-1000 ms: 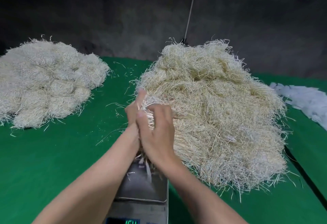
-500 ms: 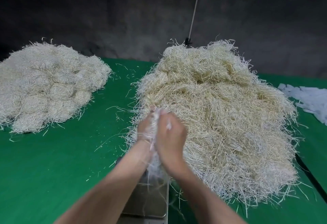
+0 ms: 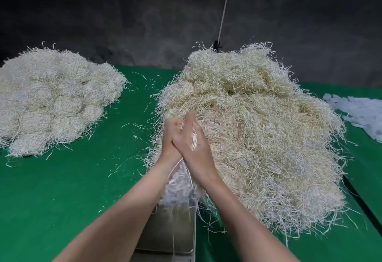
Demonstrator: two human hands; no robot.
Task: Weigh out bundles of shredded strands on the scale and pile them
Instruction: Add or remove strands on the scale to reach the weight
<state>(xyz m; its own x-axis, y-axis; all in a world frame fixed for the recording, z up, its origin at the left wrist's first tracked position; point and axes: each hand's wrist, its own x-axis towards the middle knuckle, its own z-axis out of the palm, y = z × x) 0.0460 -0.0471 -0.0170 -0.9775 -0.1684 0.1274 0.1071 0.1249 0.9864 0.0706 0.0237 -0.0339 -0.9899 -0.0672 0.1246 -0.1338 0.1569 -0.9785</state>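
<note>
Your hands meet palm to palm at the middle of the green cloth (image 3: 72, 189), with the bundle (image 3: 179, 189) of shredded strands squeezed between them. Your right hand (image 3: 195, 146) lies flat against it, fingers straight and pointing to the far side, pressing the strands rather than curling round them. Your left hand (image 3: 170, 135) has its fingers bent over the top end of the bundle, gripping it. The frayed, whitish lower end hangs out below your wrists, over the far edge of the metal pan of the scale (image 3: 171, 234). Whether it touches the pan, you cannot tell from here.

Just right of your hands, and touching your right forearm, sits the large loose heap (image 3: 264, 133) of yellowish strands. The pile of bundles (image 3: 51, 100) rests well apart at the far left. White strips (image 3: 361, 112) lie at the right edge, and a pale cord (image 3: 224, 7) hangs against the dark far wall.
</note>
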